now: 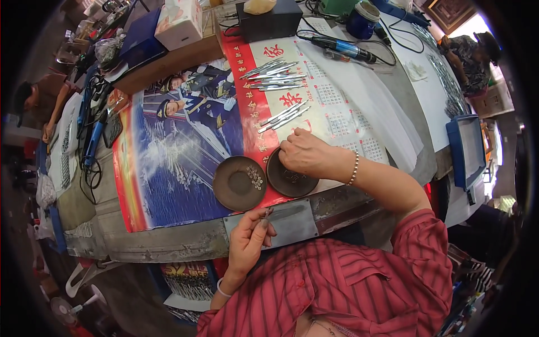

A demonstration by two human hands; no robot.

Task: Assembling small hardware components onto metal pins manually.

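My left hand (pixel 251 240) is raised at the table's near edge, thumb and fingertips pinched round a small piece I cannot make out. My right hand (pixel 307 153) reaches over the right dark round dish (pixel 300 190), its fingers closed; whatever they may hold is hidden. A few thin bits lie in that dish. Beside it stands a second dark dish (pixel 229 194) with small round silvery pieces (pixel 254 177) gathered on its right side. Beyond my right hand, slim shiny metal rods lie in a smaller bunch (pixel 285 115) and a larger bunch (pixel 275 76).
Under the dishes spreads a printed poster calendar (pixel 185 210). Along the back are a tissue box (pixel 178 25), a black box (pixel 269 21) and a blue handheld tool (pixel 342 48) with its cable. Another blue tool (pixel 94 140) lies left. Two other people sit left and right.
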